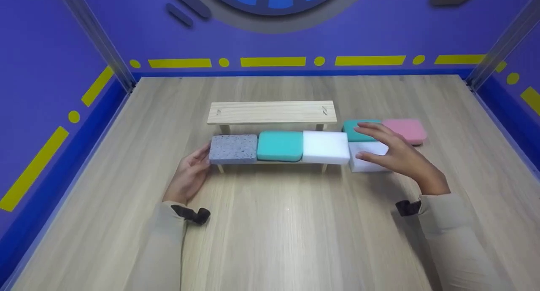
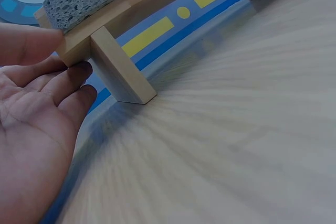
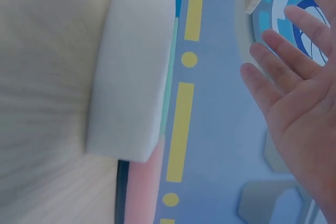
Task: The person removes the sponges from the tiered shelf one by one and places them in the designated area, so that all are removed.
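Observation:
A low wooden rack [image 2: 118,72] bears a grey pumice-like block [image 1: 233,149], a teal sponge [image 1: 280,146] and a white sponge [image 1: 325,146] in a row. At its left end, my left hand [image 1: 188,173] pinches the board, thumb by the pumice block and fingertips against the underside in the left wrist view. My right hand [image 1: 398,154] hovers with spread fingers beyond the right end, holding nothing. Under and beside it on the table lie another white sponge [image 1: 366,157], a second teal sponge [image 1: 356,130] and a pink sponge [image 1: 406,130].
Behind the loaded rack stands another low wooden rack [image 1: 272,112] with a bare top. The pale wood-grain table [image 1: 270,232] is enclosed by blue walls [image 1: 295,38] with yellow markings at the back and sides.

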The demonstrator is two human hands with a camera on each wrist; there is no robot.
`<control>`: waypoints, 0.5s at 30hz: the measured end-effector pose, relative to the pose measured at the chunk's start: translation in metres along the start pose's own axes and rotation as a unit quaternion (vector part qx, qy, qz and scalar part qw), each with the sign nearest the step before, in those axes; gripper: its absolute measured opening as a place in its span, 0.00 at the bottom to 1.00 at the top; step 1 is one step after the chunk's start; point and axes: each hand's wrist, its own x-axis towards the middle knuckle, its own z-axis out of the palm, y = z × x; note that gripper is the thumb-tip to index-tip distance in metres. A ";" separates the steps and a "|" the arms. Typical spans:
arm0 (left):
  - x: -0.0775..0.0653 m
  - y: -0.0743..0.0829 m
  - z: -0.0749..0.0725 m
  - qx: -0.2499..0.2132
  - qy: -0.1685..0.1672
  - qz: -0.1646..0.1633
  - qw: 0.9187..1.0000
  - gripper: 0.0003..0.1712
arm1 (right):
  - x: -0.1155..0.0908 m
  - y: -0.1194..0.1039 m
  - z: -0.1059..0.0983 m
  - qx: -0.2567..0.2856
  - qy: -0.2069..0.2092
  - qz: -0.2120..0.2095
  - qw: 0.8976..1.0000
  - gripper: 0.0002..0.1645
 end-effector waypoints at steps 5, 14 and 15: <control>0.000 0.000 0.000 -0.003 -0.004 0.001 1.000 0.36 | 0.005 -0.004 0.002 0.010 -0.014 -0.011 1.000 0.38; 0.001 0.000 -0.001 0.002 -0.001 0.002 1.000 0.36 | 0.012 -0.010 0.006 -0.005 -0.025 -0.028 0.999 0.36; 0.001 0.000 -0.001 0.002 0.000 0.002 1.000 0.36 | 0.013 -0.010 0.007 -0.004 -0.027 -0.026 0.999 0.36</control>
